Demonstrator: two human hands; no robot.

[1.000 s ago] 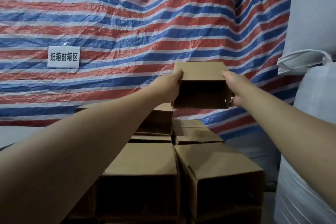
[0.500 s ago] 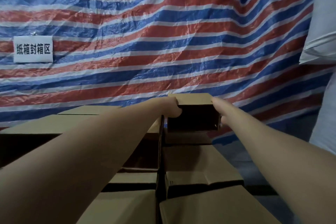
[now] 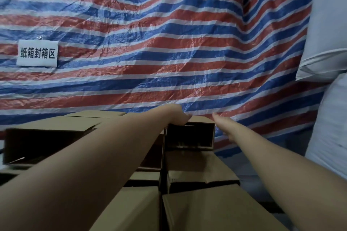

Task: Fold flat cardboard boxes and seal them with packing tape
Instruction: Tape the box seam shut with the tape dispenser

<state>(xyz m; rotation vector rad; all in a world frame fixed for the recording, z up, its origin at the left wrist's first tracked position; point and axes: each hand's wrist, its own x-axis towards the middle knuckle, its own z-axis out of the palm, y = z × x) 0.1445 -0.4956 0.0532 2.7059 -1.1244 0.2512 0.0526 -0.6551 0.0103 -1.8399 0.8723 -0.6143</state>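
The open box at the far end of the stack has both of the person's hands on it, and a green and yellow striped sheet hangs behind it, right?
Not quite. The head view shows the sheet striped red, white and blue. The rest holds: both the left hand and right hand are on the open box atop the far end of the stack.

Dim, soft overall blur; deep shadows below; wide-angle bending at edges
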